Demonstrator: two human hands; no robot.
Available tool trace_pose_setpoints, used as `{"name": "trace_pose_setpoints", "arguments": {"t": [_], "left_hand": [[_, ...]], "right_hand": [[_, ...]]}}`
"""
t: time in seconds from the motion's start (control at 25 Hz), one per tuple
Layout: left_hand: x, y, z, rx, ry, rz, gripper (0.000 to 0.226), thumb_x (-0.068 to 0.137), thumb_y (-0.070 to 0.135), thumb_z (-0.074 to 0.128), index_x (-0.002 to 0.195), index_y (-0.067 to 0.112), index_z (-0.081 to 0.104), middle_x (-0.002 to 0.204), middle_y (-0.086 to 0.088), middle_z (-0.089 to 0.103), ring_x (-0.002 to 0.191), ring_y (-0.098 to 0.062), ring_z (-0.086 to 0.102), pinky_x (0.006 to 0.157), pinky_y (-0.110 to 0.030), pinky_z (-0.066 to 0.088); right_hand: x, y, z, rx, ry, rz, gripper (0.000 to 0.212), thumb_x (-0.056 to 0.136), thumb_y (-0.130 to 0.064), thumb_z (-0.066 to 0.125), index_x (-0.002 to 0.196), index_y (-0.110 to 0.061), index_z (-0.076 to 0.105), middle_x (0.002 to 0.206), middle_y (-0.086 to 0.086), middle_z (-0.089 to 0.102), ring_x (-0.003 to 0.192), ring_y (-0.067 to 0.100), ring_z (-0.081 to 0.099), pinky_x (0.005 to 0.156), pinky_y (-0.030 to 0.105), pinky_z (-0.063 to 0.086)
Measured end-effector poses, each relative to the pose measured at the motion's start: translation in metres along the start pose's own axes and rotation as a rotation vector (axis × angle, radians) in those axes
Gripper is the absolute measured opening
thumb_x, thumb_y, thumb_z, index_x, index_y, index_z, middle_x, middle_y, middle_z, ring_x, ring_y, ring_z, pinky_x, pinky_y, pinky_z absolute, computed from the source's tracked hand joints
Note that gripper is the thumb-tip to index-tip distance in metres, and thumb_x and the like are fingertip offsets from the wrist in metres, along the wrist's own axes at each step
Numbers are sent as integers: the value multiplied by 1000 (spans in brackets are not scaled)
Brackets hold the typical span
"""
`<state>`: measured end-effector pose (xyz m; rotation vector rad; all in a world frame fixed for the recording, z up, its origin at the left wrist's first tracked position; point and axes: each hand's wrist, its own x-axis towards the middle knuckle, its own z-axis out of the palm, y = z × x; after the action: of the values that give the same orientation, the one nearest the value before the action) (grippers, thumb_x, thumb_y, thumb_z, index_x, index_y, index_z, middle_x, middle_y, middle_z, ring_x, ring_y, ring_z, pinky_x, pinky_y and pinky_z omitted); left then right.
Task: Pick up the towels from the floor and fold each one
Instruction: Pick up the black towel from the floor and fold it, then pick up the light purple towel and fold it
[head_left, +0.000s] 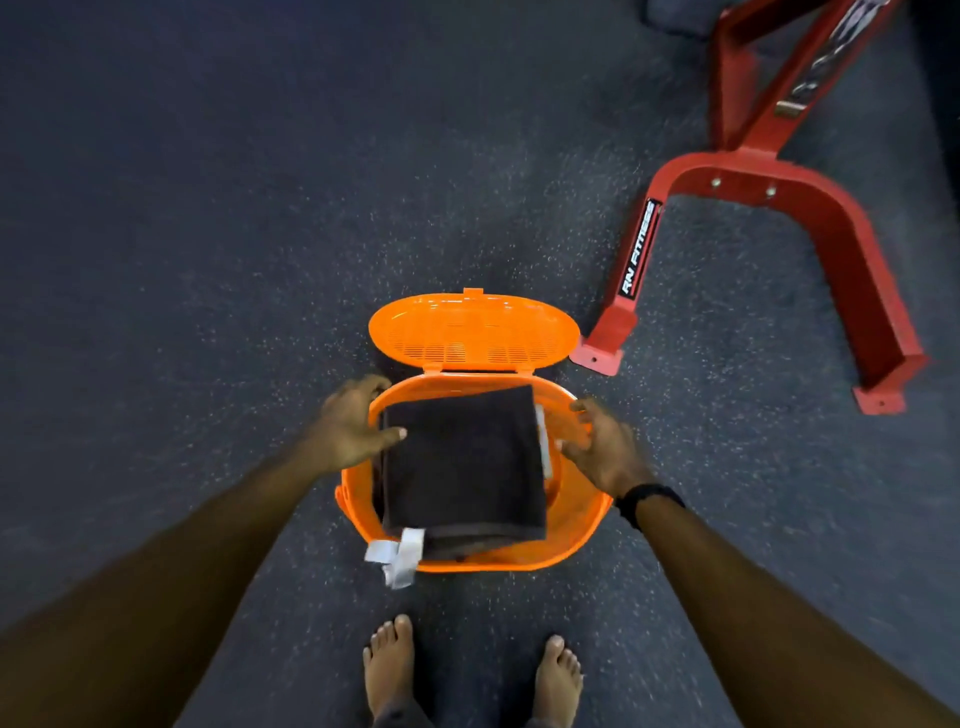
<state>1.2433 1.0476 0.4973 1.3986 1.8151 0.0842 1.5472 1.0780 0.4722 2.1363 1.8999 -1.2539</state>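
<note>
A folded dark brown towel (462, 462) lies on top of an orange plastic basket (582, 530) on the floor in front of me. White tags (397, 558) hang over the basket's near rim. My left hand (353, 423) is at the towel's left edge, thumb resting on it, fingers spread over the basket rim. My right hand (602, 449) hovers open just right of the towel, above the basket's right rim, fingers apart and slightly blurred. A strip of white (543, 441) shows under the towel's right edge.
The basket's hinged orange lid (472, 332) stands open at the far side. A red metal gym frame (769, 218) stands on the floor to the right. My bare feet (467, 670) are just behind the basket on dark speckled flooring (208, 260).
</note>
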Motion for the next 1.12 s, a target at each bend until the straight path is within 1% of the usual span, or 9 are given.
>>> {"name": "trace_pose_setpoints", "arguments": {"t": [0.08, 0.24, 0.36, 0.48, 0.64, 0.72, 0.84, 1.0, 1.12], "left_hand": [[-2, -3, 4, 13, -1, -8, 62, 79, 24, 76, 131, 7, 48, 130, -13, 54, 120, -27, 50, 99, -38, 42], [-18, 27, -24, 6, 13, 12, 74, 78, 27, 77, 139, 8, 41, 140, -14, 48, 128, -28, 46, 105, -41, 40], [-48, 89, -84, 20, 48, 91, 80, 76, 35, 78, 141, 12, 39, 141, -13, 46, 129, -27, 45, 106, -43, 40], [-86, 172, -158, 42, 142, 179, 79, 77, 37, 77, 141, 12, 39, 140, -13, 45, 129, -27, 45, 103, -38, 40], [-155, 280, -253, 15, 266, 264, 77, 77, 40, 76, 140, 15, 40, 139, -11, 45, 127, -25, 46, 102, -35, 40], [-198, 329, -291, -2, 342, 312, 78, 76, 44, 76, 140, 17, 41, 138, -10, 46, 126, -24, 47, 102, -35, 41], [-255, 383, -331, -38, 403, 375, 78, 74, 47, 75, 138, 19, 42, 136, -9, 47, 126, -24, 48, 102, -34, 40], [-314, 441, -376, -76, 443, 489, 75, 75, 45, 76, 137, 17, 44, 136, -9, 48, 126, -22, 48, 104, -32, 40], [-346, 475, -399, -105, 507, 571, 71, 76, 43, 76, 135, 18, 46, 134, -6, 51, 123, -19, 49, 98, -28, 39]], "right_hand": [[1, 4, 1, -68, 14, -31, 52, 87, -25, 67, 134, -19, 45, 137, 8, 51, 123, 28, 51, 99, 47, 45], [-16, -16, -36, -66, -9, -112, 56, 87, -28, 66, 137, -17, 43, 137, 9, 47, 124, 26, 48, 99, 39, 42], [-53, -59, -119, -32, 14, -170, 66, 84, -33, 70, 140, -15, 40, 140, 10, 44, 128, 27, 44, 103, 36, 38], [-93, -110, -227, -35, 72, -223, 68, 83, -33, 71, 140, -12, 40, 142, 11, 43, 130, 26, 43, 105, 33, 35], [-169, -173, -375, -26, 248, -310, 68, 78, -38, 76, 135, -12, 47, 137, 10, 52, 123, 26, 51, 104, 34, 40], [-220, -199, -439, 22, 330, -355, 69, 77, -34, 78, 135, -13, 47, 135, 8, 52, 120, 24, 53, 100, 27, 39], [-290, -222, -509, 42, 422, -411, 69, 77, -32, 78, 135, -14, 47, 136, 6, 53, 120, 21, 53, 93, 20, 36], [-367, -228, -585, 57, 551, -439, 67, 77, -32, 78, 134, -15, 47, 136, 7, 52, 117, 19, 53, 97, 27, 41], [-414, -221, -623, 55, 630, -431, 69, 77, -37, 77, 135, -16, 46, 139, 9, 50, 123, 23, 51, 103, 34, 41]]}}
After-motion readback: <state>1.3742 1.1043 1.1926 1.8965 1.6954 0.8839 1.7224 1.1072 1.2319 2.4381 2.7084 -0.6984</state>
